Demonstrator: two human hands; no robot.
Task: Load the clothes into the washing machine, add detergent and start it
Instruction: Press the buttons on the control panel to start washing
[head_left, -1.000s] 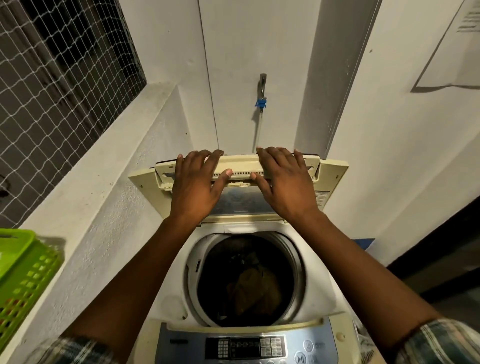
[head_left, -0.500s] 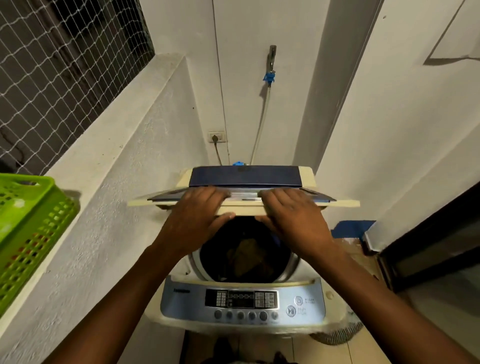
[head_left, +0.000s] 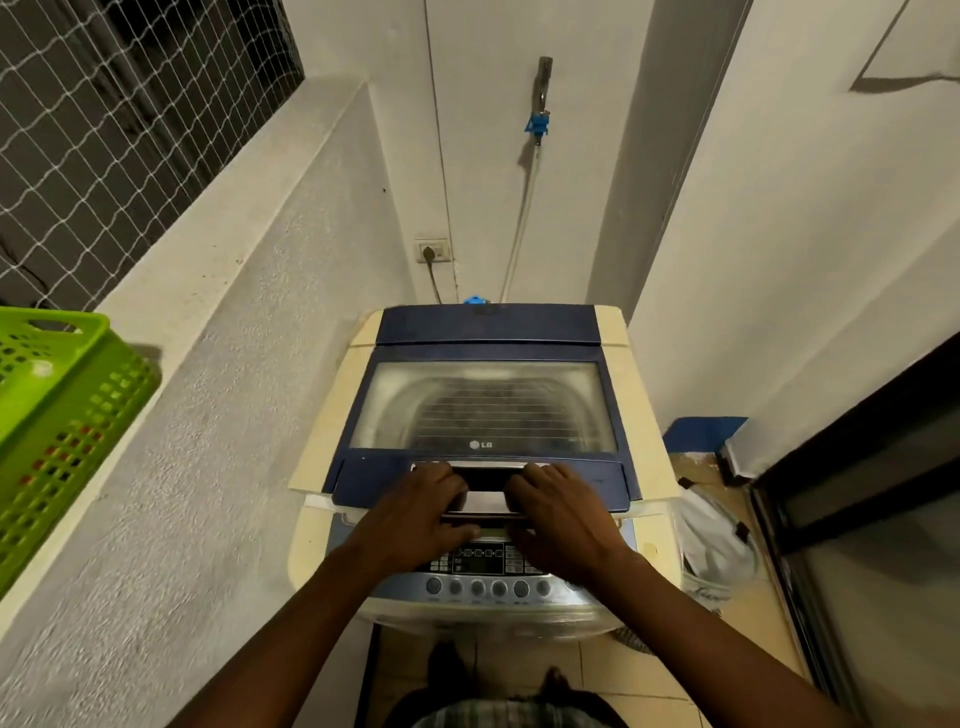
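A cream top-loading washing machine (head_left: 647, 395) stands against the back wall. Its blue lid (head_left: 483, 410) with a frosted window lies flat over the drum, so the clothes inside are hidden. My left hand (head_left: 415, 514) and my right hand (head_left: 563, 514) rest side by side on the lid's silver front handle (head_left: 485, 493), fingers curled over it. Just below my hands is the control panel (head_left: 483, 571) with a small display and a row of round buttons. No detergent container is in view.
A green plastic basket (head_left: 62, 415) sits on the ledge at the left. A tap (head_left: 543, 98) with a hose and a wall socket (head_left: 431, 252) are behind the machine. A blue object (head_left: 701, 434), cardboard and a plastic bag (head_left: 714, 540) lie right of it, beside a dark door frame (head_left: 852, 467).
The lid has swung down from upright to flat over the drum, both my hands moving down with its front edge. The clothes in the drum are no longer visible.
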